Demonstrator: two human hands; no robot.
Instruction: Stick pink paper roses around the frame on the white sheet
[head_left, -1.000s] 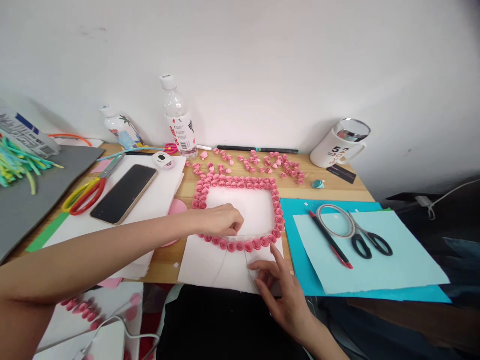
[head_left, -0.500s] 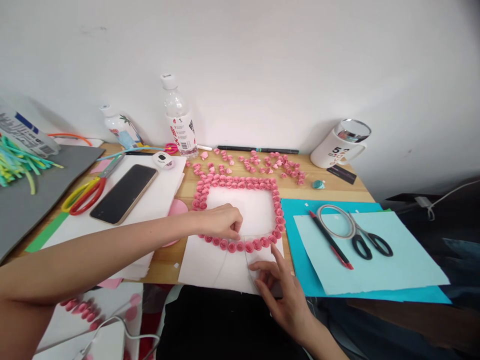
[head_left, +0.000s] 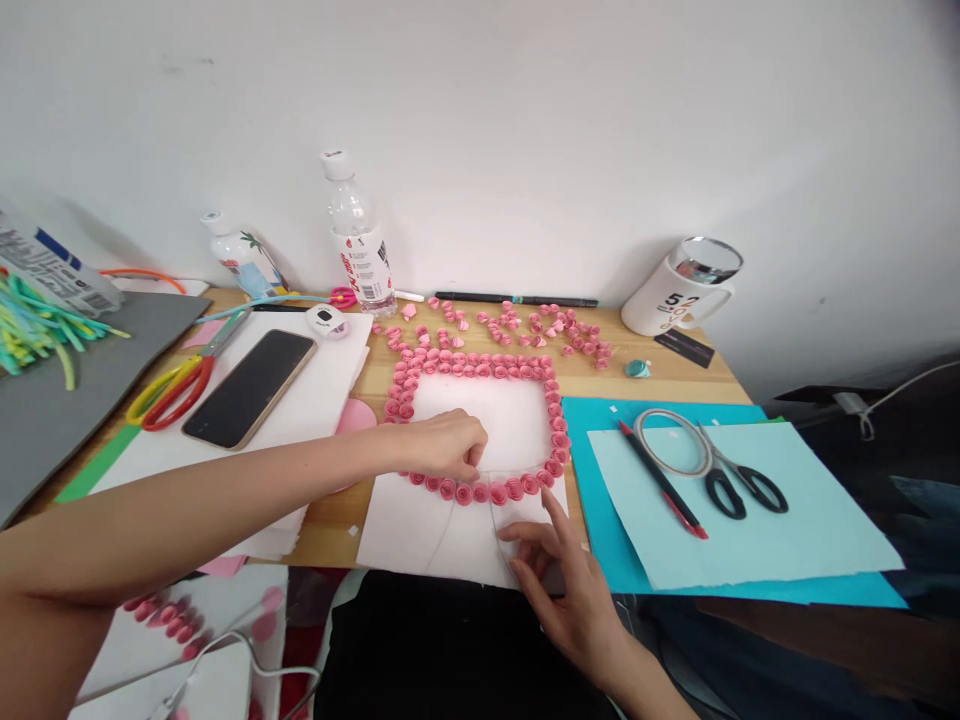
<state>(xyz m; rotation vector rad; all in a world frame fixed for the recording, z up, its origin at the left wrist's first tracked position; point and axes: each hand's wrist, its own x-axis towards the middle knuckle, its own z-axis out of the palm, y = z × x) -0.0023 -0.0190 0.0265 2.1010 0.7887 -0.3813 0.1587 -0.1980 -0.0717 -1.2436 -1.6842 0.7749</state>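
Small rolled pink paper roses [head_left: 498, 492] form a rectangular frame on a white sheet of paper [head_left: 397, 530]. Curved pencil lines run down the sheet below the frame. My left hand [head_left: 448, 445] reaches across the frame's left side, fingers curled downward just above the bottom row of roses. Whatever its fingertips hold, if anything, is hidden. Over the sheet's lower right corner is my right hand [head_left: 566, 580], its fingers apart and holding nothing. Its index fingertip is at a rose near the frame's bottom right corner.
Loose pink roses [head_left: 510, 320] lie behind the frame. A water bottle [head_left: 358, 240] and a mug [head_left: 679, 285] stand along the wall. To the left are a phone [head_left: 251, 388] and red-yellow scissors [head_left: 176, 390]. Black-handled scissors [head_left: 742, 490], tape [head_left: 673, 442] and a pen [head_left: 660, 480] rest on blue paper [head_left: 600, 560].
Both hands keep nearly the same place and pose. The left hand has shifted very slightly to the right. The roses and sheet look unmoved.
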